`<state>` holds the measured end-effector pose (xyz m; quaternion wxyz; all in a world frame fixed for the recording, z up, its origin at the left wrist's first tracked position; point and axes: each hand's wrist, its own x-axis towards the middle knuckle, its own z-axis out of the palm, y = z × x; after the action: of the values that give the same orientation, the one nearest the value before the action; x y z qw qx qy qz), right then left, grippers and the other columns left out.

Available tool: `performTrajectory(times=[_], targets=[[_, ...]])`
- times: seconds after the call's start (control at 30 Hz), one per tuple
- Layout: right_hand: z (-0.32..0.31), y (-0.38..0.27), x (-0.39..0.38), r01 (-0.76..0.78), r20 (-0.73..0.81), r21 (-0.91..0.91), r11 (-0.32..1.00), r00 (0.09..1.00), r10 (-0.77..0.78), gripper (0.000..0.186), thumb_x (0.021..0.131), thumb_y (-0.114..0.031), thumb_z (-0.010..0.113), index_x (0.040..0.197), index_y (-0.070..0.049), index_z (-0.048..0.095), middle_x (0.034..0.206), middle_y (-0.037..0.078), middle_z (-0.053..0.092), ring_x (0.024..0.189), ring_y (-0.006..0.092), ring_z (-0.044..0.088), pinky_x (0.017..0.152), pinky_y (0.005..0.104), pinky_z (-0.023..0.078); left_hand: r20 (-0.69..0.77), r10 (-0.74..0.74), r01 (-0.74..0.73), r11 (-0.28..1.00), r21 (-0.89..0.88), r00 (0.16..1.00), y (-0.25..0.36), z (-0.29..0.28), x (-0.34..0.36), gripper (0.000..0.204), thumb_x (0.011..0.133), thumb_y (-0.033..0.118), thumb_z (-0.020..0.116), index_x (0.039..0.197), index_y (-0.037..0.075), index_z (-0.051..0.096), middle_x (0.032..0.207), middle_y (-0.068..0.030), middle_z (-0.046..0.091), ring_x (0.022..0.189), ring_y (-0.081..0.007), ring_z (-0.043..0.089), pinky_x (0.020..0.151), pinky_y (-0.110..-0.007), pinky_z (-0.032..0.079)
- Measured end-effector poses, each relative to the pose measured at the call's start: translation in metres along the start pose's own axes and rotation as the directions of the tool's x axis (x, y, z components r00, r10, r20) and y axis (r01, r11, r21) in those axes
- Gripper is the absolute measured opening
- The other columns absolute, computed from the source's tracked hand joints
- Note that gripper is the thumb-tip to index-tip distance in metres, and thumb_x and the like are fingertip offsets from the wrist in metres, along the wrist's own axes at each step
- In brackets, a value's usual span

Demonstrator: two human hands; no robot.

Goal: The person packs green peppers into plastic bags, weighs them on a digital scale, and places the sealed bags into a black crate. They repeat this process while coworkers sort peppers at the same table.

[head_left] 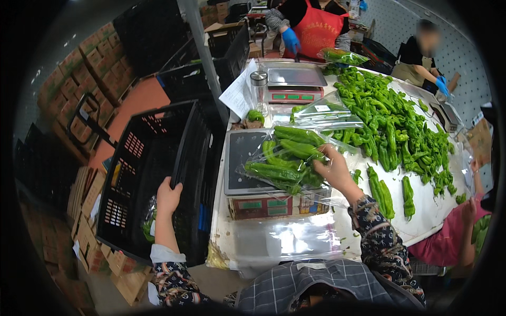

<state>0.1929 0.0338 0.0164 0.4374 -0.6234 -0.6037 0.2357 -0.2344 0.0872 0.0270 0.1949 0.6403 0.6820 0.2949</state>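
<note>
Two grips are mine here. My right grip [333, 167] pinches the right side of a clear bag [303, 166] of long green peppers, thumb and fingers pressed together on the film. The bag sits over the dark plate of the scale [240, 145], overhanging the plate's right edge. My left grip [168, 196] is pressed together on the near end of a black crate's [122, 174] rim, well apart from the bag. Deep open room lies inside that crate, with another bag [150, 227] low at its near end.

The crate stands just beside the left edge of the tabletop [429, 216], and the scale is close to that same edge. Between scale and near edge lie flat clear sheets [284, 242]. Behind the scale, a second bag [329, 116], a bottle [259, 92] and another scale [295, 75] crowd the far side. To the right, white surface stretches from my sleeve [371, 218] toward the pile [398, 124], broken by a few loose peppers [380, 194]. Beyond the far edge stands a person in a red apron [319, 31].
</note>
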Motion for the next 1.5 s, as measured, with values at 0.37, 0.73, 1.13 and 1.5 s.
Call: performTrajectory(times=[0.37, 0.73, 1.13, 1.5], targets=[[-0.187, 0.148, -0.189, -0.103, -0.336, 0.782, 0.615, 0.762, 0.554, 0.022, 0.078, -0.018, 0.053, 0.098, -0.011, 0.049, 0.086, 0.002, 0.054, 0.069, 0.0114, 0.050, 0.058, 0.0247, 0.042, -0.028, 0.024, -0.023, 0.998, 0.052, 0.999, -0.018, 0.004, -0.003, 0.031, 0.074, 0.019, 0.056, 0.096, -0.003, 0.054, 0.083, -0.0209, 0.059, 0.081, -0.0349, 0.058, 0.072, -0.037, 0.044], [-0.098, 0.063, -0.124, -0.212, -0.046, 0.209, 0.955, 0.973, 0.227, 0.047, 0.084, -0.014, 0.051, 0.127, 0.002, 0.039, 0.119, 0.013, 0.049, 0.111, 0.0191, 0.045, 0.095, 0.0291, 0.032, -0.260, 0.050, -0.068, 0.996, -0.060, 0.964, -0.030, 0.016, 0.006, 0.027, 0.076, 0.015, 0.059, 0.098, 0.000, 0.055, 0.085, -0.0132, 0.061, 0.078, -0.0239, 0.059, 0.072, -0.032, 0.046], [-0.016, -0.078, -0.085, 0.155, 0.442, 0.062, 0.986, 0.882, -0.166, 0.015, 0.080, -0.011, 0.059, 0.093, -0.006, 0.060, 0.076, 0.007, 0.062, 0.067, 0.0163, 0.059, 0.063, 0.0276, 0.047, 0.763, 0.099, 0.494, 0.708, -0.505, 0.639, 0.051, 0.154, -0.114, 0.047, 0.087, 0.038, 0.050, 0.123, 0.009, 0.043, 0.108, -0.0086, 0.055, 0.093, -0.0177, 0.056, 0.073, -0.033, 0.048], [-0.062, 0.040, -0.079, -0.433, 0.209, 0.291, 0.853, 0.899, 0.385, 0.056, 0.080, -0.027, 0.059, 0.125, 0.000, 0.039, 0.090, 0.009, 0.062, 0.076, 0.0122, 0.059, 0.066, 0.0229, 0.045, 0.865, 0.248, 0.860, 0.169, -0.482, 0.436, 0.090, 0.198, -0.146, 0.048, 0.089, 0.042, 0.040, 0.120, 0.004, 0.040, 0.104, -0.0121, 0.056, 0.092, -0.0237, 0.057, 0.069, -0.037, 0.052]])
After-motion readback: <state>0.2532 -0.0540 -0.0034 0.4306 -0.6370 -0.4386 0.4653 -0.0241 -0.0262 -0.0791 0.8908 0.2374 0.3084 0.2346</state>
